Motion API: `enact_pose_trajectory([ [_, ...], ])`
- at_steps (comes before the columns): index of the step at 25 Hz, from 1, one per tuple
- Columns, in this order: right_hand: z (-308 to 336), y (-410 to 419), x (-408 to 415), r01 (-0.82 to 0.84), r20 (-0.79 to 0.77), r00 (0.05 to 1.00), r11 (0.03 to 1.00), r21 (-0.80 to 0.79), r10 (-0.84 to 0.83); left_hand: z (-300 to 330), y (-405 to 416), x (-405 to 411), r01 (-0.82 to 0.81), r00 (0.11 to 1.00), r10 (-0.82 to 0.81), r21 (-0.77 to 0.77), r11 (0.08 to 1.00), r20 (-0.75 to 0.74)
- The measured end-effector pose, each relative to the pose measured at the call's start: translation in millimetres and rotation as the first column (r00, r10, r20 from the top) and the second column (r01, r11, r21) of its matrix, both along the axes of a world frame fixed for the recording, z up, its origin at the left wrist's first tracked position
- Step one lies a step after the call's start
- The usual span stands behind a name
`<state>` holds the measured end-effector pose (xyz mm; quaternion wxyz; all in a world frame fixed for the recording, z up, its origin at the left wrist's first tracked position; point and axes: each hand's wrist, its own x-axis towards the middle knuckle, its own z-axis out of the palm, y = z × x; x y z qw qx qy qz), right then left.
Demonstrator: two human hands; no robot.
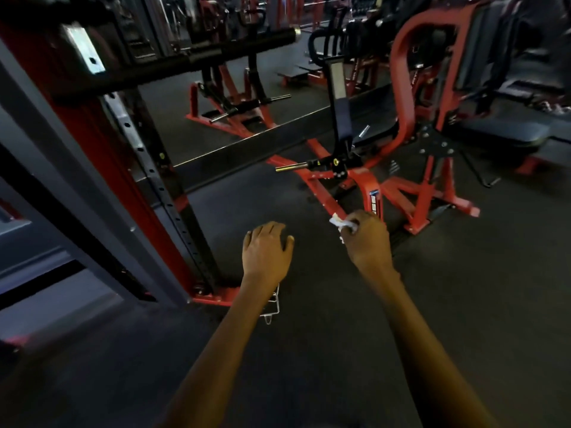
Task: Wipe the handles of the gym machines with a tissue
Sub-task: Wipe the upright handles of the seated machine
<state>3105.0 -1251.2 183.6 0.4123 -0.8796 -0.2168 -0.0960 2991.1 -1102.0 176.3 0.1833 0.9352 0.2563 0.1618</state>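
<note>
Dark rubber floor (463,304) filled the lower part of the view, and a gym of red and black machines, partly blurred, stretched behind it. At the far left stood a rack (133,168) with a red and grey upright and a strip of holes running down it, its red foot resting on the floor. A black padded bar (185,54) crossed the top left, reaching out from the rack toward the middle. Just beside the rack's foot a small wire piece (272,307) lay on the floor, half hidden by the left forearm. The left hand (267,248) hung over the floor with its back up, fingers relaxed and slightly bent, holding nothing. To its right the right hand (366,239) was curled around a crumpled white tissue (341,223), which stuck out from the fingers on the left side of the fist. Beyond the tissue lay the low red frame of a plate-loaded machine (346,177); whether the tissue touched that frame could not be told. A short brass-tipped peg (290,167) jutted left from the machine's black pivot. Further right rose a tall red machine (432,97) with a black seat pad (506,131), its feet spread on the floor.
</note>
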Motion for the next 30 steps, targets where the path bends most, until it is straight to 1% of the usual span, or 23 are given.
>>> enact_pose_trajectory([
  [3,-0.9,-21.2,43.1,-0.009,0.012,1.000,1.000,-0.010,0.009,-1.0,-24.0,50.2,0.006,1.000,-0.007,0.015,1.000,0.025],
  [8,1.8,-53.8,136.9,-0.063,0.045,0.997,0.994,-0.088,0.067,-3.2,-73.9,146.9,-0.003,1.000,0.004,-0.029,1.000,0.025],
  [10,5.1,-59.5,175.4,-0.106,0.061,0.992,0.991,-0.082,0.111,-0.9,-85.7,184.5,-0.019,1.000,0.019,-0.028,0.999,0.023],
  [13,10.0,-58.1,234.6,-0.120,0.080,0.989,0.991,-0.063,0.125,6.7,-85.4,237.9,-0.037,0.999,0.037,-0.007,0.999,0.006],
  [18,4.3,-25.8,336.2,-0.156,0.017,0.988,0.987,-0.028,0.156,8.9,-50.7,331.5,-0.061,0.998,0.061,0.019,0.998,0.002],
  [24,13.0,44.8,490.6,-0.138,0.031,0.989,0.984,-0.112,0.142,19.7,22.8,482.8,-0.072,0.996,0.072,-0.001,0.997,0.052],
  [27,24.8,81.6,564.7,-0.151,0.052,0.986,0.983,-0.109,0.157,27.7,58.8,560.0,-0.061,0.996,0.060,0.015,0.998,0.062],
  [30,33.0,120.9,635.1,-0.148,0.044,0.987,0.984,-0.095,0.153,30.3,95.2,627.3,-0.057,0.996,0.057,0.000,0.998,0.070],
])
